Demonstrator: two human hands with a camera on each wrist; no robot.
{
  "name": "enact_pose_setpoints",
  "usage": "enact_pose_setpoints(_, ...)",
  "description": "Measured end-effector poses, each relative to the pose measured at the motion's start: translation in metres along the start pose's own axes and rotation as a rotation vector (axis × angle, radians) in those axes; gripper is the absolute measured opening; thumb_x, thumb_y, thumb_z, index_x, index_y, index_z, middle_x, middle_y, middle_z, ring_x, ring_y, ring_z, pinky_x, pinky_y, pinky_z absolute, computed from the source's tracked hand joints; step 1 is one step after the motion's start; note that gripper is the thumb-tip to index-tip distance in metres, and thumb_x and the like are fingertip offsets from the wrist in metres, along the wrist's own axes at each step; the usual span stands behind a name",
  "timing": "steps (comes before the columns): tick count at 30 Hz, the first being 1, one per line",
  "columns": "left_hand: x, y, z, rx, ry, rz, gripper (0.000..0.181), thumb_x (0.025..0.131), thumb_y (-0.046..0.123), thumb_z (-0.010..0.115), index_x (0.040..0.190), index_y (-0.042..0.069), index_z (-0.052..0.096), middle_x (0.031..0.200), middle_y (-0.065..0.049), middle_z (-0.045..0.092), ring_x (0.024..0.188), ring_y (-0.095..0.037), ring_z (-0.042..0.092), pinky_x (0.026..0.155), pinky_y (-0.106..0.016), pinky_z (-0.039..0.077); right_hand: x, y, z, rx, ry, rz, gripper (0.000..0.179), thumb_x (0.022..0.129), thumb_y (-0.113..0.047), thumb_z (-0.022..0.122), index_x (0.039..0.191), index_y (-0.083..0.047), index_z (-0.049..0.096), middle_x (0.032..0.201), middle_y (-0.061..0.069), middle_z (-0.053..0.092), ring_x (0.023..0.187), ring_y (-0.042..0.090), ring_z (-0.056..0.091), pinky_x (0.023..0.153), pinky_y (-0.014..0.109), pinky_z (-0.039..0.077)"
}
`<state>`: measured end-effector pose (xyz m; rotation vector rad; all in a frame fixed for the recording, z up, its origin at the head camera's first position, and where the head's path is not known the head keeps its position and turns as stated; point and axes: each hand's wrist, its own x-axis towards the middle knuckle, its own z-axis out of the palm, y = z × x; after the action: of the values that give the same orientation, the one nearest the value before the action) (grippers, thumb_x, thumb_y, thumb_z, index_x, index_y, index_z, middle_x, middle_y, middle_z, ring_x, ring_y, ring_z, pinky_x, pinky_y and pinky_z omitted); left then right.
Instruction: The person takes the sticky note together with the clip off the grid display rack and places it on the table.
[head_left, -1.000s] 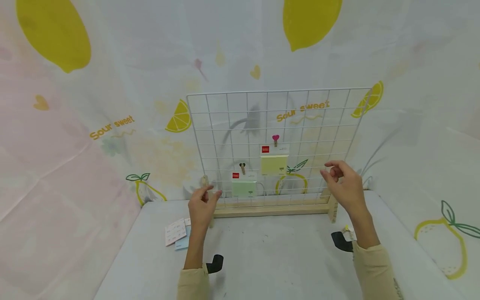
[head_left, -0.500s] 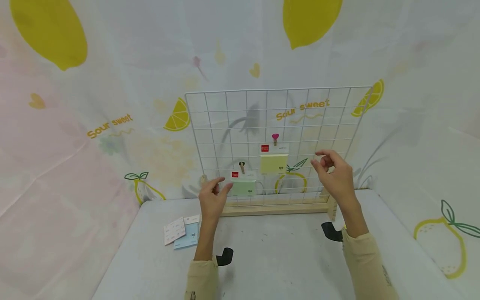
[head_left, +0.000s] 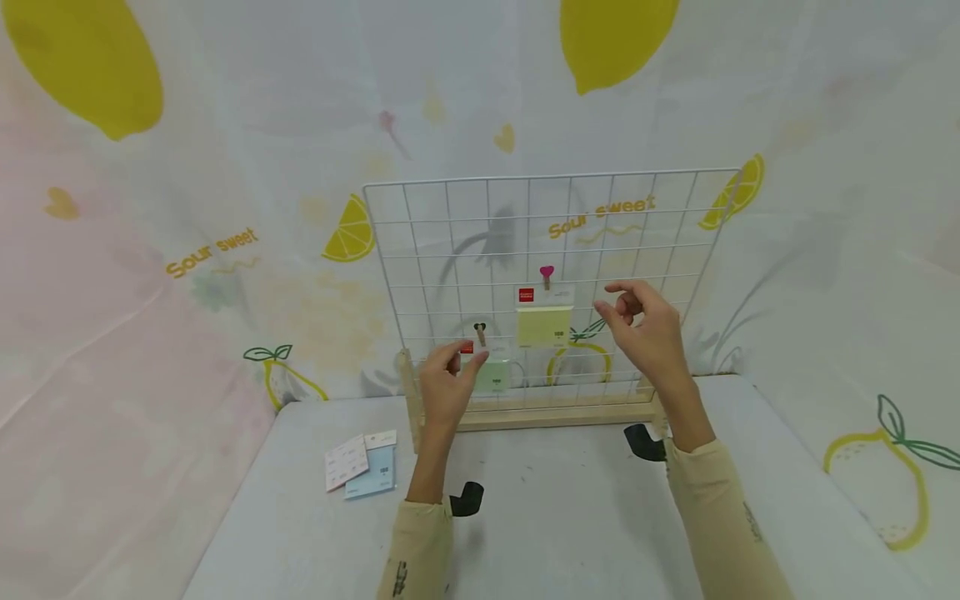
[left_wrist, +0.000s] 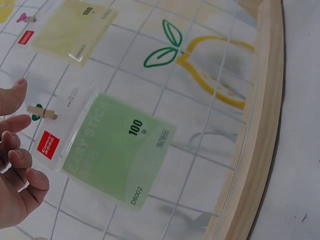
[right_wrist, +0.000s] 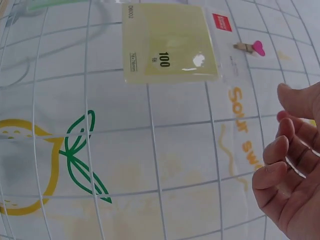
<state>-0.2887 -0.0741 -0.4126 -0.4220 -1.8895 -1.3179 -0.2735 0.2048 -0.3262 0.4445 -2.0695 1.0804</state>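
Observation:
A white wire grid panel (head_left: 551, 176) stands upright in a wooden base (head_left: 555, 417). On it hang a pack of green sticky notes (left_wrist: 120, 155), under a small clothespin with a green heart (left_wrist: 42, 112), and, higher and to the right, a pack of yellow sticky notes (right_wrist: 172, 37), under a pink-heart clothespin (right_wrist: 249, 47). My left hand (head_left: 447, 387) is in front of the green pack's left side, overlapping it in the head view, thumb and forefinger apart. To the right of the yellow pack hovers my right hand (head_left: 647, 333), fingers loosely curled. Both hands hold nothing.
On the white table at left lie a blue sticky-note pack (head_left: 375, 477) and a patterned pack (head_left: 347, 462) overlapping it. Behind the panel hangs a lemon-print cloth (head_left: 300, 167).
My left hand has moved right and up, from the panel's left edge to the green pack. My right hand has moved left and up, closer to the yellow pack.

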Motion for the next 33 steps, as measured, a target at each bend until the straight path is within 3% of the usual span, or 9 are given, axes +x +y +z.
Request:
enact_pose_setpoints(14, 0.002, 0.008, 0.023, -0.074, -0.044, -0.01, 0.029, 0.079, 0.012, 0.084, 0.1, -0.006, 0.073, 0.067, -0.015, 0.044, 0.064, -0.02, 0.037, 0.06, -0.029, 0.031, 0.016, -0.012, 0.016, -0.003, -0.028, -0.059, 0.027, 0.089, -0.014, 0.075, 0.112, -0.003, 0.067, 0.075, 0.004, 0.054, 0.068, 0.015, 0.049, 0.063, 0.026, 0.04)
enact_pose_setpoints(23, 0.009, 0.016, 0.034, -0.084, -0.062, -0.026, 0.027, 0.079, 0.01, 0.084, 0.099, -0.005, 0.073, 0.066, -0.01, 0.04, 0.065, -0.019, 0.036, 0.061, -0.029, 0.031, 0.029, -0.022, 0.025, 0.007, -0.049, -0.058, 0.027, 0.09, -0.014, 0.074, 0.113, -0.003, 0.066, 0.076, 0.005, 0.053, 0.069, 0.017, 0.048, 0.064, 0.031, 0.04)
enact_pose_setpoints(33, 0.006, 0.021, 0.041, -0.078, -0.074, -0.076, 0.027, 0.08, 0.014, 0.083, 0.099, -0.003, 0.074, 0.067, -0.002, 0.038, 0.063, -0.015, 0.034, 0.06, -0.03, 0.03, 0.037, -0.027, 0.038, -0.059, -0.089, -0.08, 0.032, 0.09, -0.017, 0.074, 0.118, -0.003, 0.067, 0.074, 0.005, 0.054, 0.067, 0.019, 0.047, 0.06, 0.032, 0.037)
